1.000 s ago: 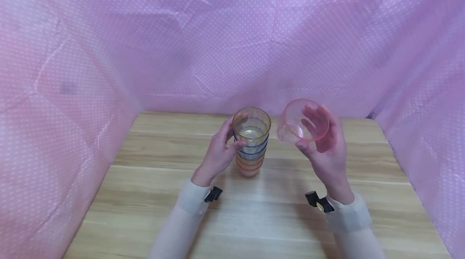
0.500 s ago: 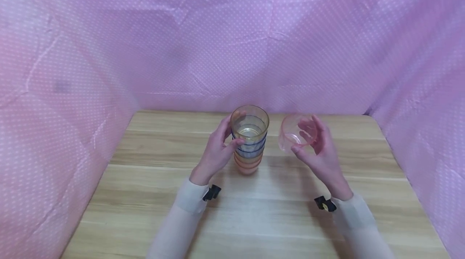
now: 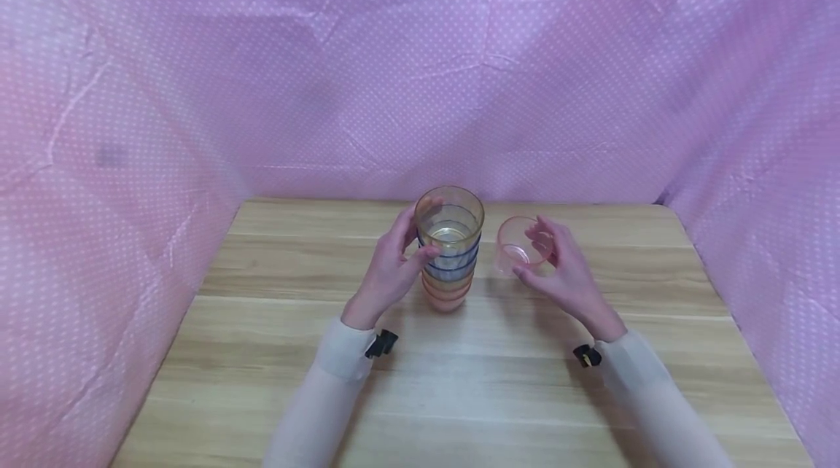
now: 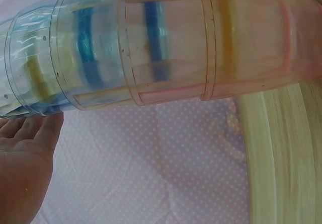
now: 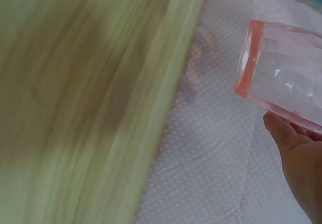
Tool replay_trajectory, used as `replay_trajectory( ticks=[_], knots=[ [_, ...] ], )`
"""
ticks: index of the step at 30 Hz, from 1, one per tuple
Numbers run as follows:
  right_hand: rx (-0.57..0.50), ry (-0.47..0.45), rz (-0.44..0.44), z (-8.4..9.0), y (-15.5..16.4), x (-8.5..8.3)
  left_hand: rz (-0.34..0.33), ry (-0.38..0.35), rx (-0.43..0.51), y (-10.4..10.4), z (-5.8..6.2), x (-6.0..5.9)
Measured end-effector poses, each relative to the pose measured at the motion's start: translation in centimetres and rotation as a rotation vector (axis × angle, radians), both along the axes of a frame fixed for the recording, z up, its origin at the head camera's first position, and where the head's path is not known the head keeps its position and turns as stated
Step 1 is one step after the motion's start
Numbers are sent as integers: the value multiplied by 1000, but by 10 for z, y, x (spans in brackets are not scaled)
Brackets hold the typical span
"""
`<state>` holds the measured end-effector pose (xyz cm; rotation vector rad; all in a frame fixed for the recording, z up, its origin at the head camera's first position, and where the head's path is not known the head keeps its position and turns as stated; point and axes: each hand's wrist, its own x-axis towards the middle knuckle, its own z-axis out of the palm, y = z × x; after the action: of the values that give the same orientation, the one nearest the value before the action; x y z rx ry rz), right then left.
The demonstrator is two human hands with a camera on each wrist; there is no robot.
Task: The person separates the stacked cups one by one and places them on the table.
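Observation:
A tall stack of nested clear plastic cups point(image 3: 449, 264) stands upright on the table, yellow-rimmed at the top, blue-banded in the middle and orange to pink at the bottom. My left hand point(image 3: 387, 275) curls round its upper part, thumb on the near side; the far fingers are partly behind the cups. In the left wrist view the stack point(image 4: 166, 48) spans the top. To the right, my right hand point(image 3: 567, 278) grips a single clear pink cup point(image 3: 508, 256) by its side. That pink cup point(image 5: 287, 73) is off the tabletop in the right wrist view, its thick pink base showing.
The light wood-grain table point(image 3: 472, 402) reaches back to a pink polka-dot cloth point(image 3: 367, 89), which hangs behind and on both sides. A small gap separates the pink cup from the stack.
My right hand has brought the pink cup lower and leftward, nearer the stack. The left hand and the stack stay in place, apart from a slight shift of the view.

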<state>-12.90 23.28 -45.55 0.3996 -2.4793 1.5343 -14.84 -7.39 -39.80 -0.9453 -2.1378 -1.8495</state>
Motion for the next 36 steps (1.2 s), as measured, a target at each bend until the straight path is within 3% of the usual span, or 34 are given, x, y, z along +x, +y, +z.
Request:
replay_trajectory(
  ticks=[3,11,18,36],
  knots=[
    [48,-36,-14,-2,2,-2,1,-3,-7,0,0,0],
    [35,-96,-7,-10,9,-7,2,-7,-13,0,1,0],
    [142,-147,-49,-12,16,-10,-2,-11,-11,0,1,-1],
    [126,-204,-16,-21,20,-16,-2,-33,-11,0,4,-2]
  ],
)
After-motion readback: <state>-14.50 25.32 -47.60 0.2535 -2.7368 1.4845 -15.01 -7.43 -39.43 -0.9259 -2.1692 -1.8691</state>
